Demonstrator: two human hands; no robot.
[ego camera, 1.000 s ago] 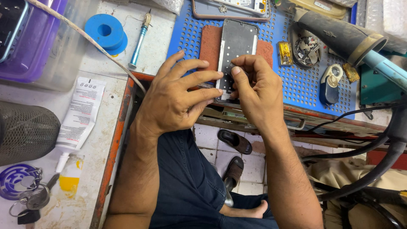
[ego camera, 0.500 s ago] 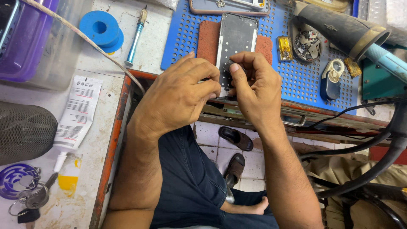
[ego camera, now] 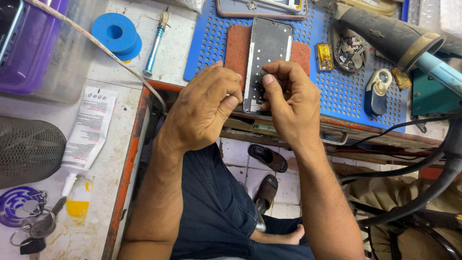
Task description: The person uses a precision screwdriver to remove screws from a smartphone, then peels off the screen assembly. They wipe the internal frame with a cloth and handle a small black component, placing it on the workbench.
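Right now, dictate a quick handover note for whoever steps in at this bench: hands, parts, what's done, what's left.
Left hand: fingers curled, fingertips at the phone frame's left edge; whether it grips is unclear.
Right hand: thumb and fingers pinch at the lower part of the phone frame.
Frame lies open, insides up, on the red pad on the blue mat.
Glue tube and blue spool lie to the left, untouched.
Done: frame stripped open. Left: the lower-edge work in hand.
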